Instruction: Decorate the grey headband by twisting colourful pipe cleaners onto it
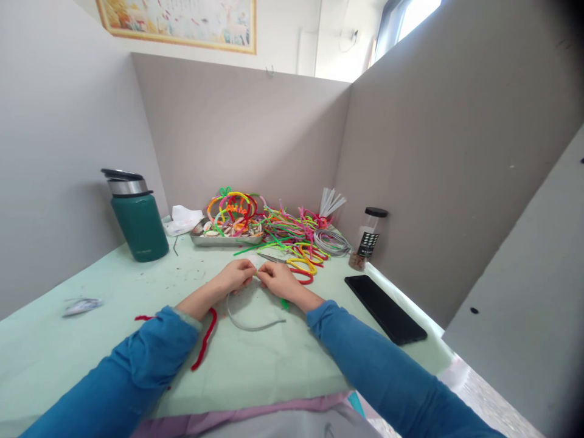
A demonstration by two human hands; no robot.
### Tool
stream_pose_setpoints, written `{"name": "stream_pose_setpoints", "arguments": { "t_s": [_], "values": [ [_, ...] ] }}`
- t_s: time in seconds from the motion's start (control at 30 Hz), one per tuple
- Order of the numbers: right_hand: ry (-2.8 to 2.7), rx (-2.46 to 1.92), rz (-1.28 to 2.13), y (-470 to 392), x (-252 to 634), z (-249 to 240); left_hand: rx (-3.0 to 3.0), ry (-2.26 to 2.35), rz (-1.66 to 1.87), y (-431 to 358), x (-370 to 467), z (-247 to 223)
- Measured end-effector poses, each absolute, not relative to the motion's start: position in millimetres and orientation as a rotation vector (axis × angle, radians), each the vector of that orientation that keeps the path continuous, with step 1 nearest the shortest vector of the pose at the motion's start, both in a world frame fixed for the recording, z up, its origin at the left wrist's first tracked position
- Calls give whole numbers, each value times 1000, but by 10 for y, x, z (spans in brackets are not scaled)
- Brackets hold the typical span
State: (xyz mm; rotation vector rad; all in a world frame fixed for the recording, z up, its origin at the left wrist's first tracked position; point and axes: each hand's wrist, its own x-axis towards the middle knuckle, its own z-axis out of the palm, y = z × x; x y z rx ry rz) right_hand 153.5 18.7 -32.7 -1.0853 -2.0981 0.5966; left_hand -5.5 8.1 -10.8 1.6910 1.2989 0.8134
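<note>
at the far left, see one small crumpled packet (82,306), then one green bottle (139,225) and one white tissue (184,219). by the left sleeve, find two red fuzzy pieces (205,340), one partly covered. behind, see one metal tray (228,241) with bright fuzzy loops (236,208), too tangled to count. pinching tight with the left hand (239,275), fingertips closed on a tiny pale bit (256,274), too small to name. in front, see one bent grey wire (250,328), with its top end hidden at the left hand. pinching the same bit with the right hand (276,277), fingers closed too. just behind, see one pair of scissors (272,258), near a messy pile of fuzzy sticks (292,228). farther right, find one grey coil (332,242), one jar (367,240) and one black phone (387,309).
</note>
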Motion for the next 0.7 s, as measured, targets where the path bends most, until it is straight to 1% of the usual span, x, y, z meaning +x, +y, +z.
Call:
{"name": "stream_pose_setpoints", "arguments": {
  "t_s": [0.5,0.7],
  "values": [
    [-2031,-1026,573,168,1534,-314,1687,1330,790,100,-61,-120],
    [-2022,-996,571,176,1542,-331,1652,1263,781,85,-64,-102]
  ]
}}
